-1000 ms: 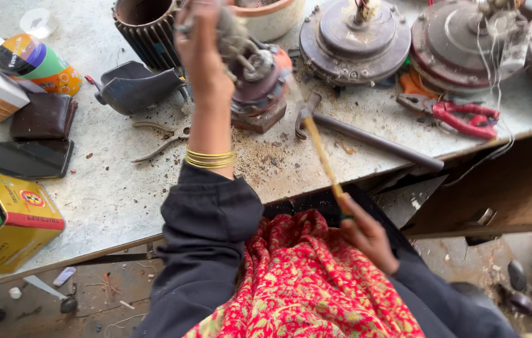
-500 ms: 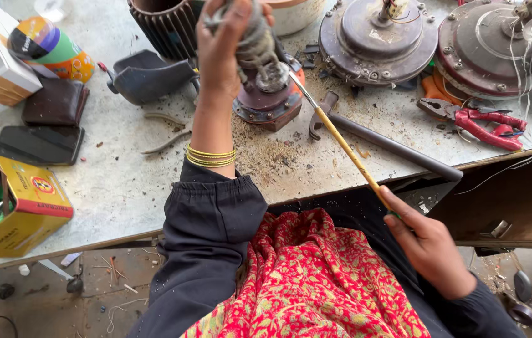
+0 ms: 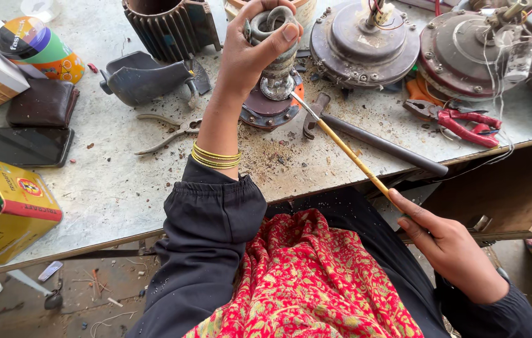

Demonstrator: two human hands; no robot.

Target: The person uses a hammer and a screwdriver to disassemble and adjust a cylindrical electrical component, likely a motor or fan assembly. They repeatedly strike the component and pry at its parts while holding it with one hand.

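The grey, speckled stone worktop (image 3: 122, 188) carries everything, and the work sits near the middle of its front edge. Along the far edge stand two round grey metal fan motor housings (image 3: 366, 40), with a dark ribbed cast-iron motor casing (image 3: 169, 25) toward the far left corner. The piece in hand is a small round motor part with a rust-orange base and a grey metal shaft stack (image 3: 272, 100), standing upright on the worktop amid a scatter of brown dust and filings. The left hand (image 3: 253, 47) is clenched around the top of that shaft, thumb and fingers wrapped over its metal ring, steadying it from above. The right hand (image 3: 447, 244), off the front edge over the lap, grips the near end of a long thin yellow-handled tool (image 3: 347, 150) between thumb and fingers; its metal tip touches the shaft stack just above the orange base. To do this well, the left hand should probably press straight down so the part cannot tip or turn, and the tool's tip wants to stay seated in the seam, since a grip so far back gives little control and a slip could skid the tip off. Just beside lies a long dark metal rod (image 3: 385, 144), red-handled pliers (image 3: 466, 119) sit toward the right edge, and plain steel pliers (image 3: 166, 134) lie to the left.
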